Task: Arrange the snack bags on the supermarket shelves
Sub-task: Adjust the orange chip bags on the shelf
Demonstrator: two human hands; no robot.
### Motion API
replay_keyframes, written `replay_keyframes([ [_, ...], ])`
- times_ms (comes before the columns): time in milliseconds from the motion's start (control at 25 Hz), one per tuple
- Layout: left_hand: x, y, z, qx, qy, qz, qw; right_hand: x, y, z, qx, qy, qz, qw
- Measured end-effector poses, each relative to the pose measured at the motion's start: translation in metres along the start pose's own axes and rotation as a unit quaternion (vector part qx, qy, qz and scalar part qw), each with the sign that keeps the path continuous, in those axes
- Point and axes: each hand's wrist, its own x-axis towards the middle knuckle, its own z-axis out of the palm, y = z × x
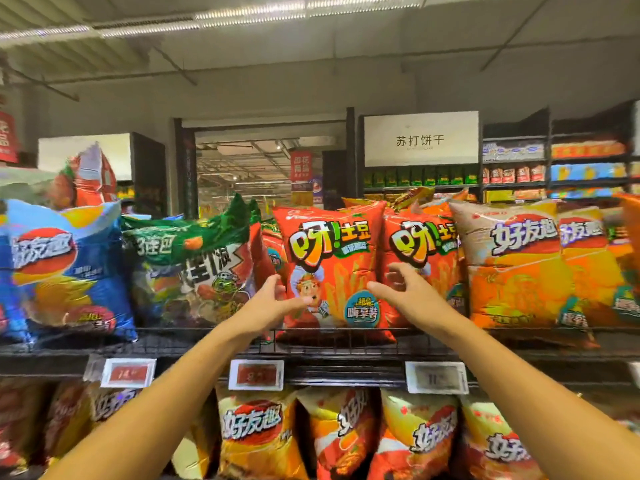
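Observation:
A large red fries snack bag (332, 247) stands upright on the top wire shelf (207, 344), at the centre of the view. My left hand (273, 299) reaches to its lower left edge with fingers spread, touching or nearly touching the bag. My right hand (405, 289) is at the bag's lower right edge, fingers spread and loosely curved. Neither hand visibly grips it. A second red fries bag (420, 251) stands just to the right, partly behind my right hand.
On the same shelf stand a blue chip bag (62, 271) and a green multipack (194, 268) at left, and orange chip bags (512, 265) at right. Price tags (256, 374) hang on the shelf front. The lower shelf holds several yellow-red bags (256, 434).

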Motion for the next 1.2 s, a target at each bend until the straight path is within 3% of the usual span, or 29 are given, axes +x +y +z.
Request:
replay_keyframes([
  [320,0.025,-0.011,-0.007,0.007,-0.054,0.006,0.998,0.011,0.002,0.016,0.014,-0.098,0.042,0.994],
  [640,0.019,-0.016,-0.004,-0.046,0.021,0.042,0.998,0.017,0.012,0.021,0.035,-0.068,-0.012,0.997],
  [920,0.013,-0.016,-0.008,-0.069,-0.052,0.023,0.996,0.023,0.018,0.014,0.119,-0.041,-0.027,0.992],
  [1080,0.009,-0.016,-0.007,-0.063,-0.040,0.019,0.997,0.026,0.016,0.013,0.112,-0.090,-0.014,0.990],
  [1200,0.008,-0.015,-0.005,-0.068,-0.024,0.019,0.997,0.026,0.017,0.014,0.117,-0.084,-0.010,0.990],
])
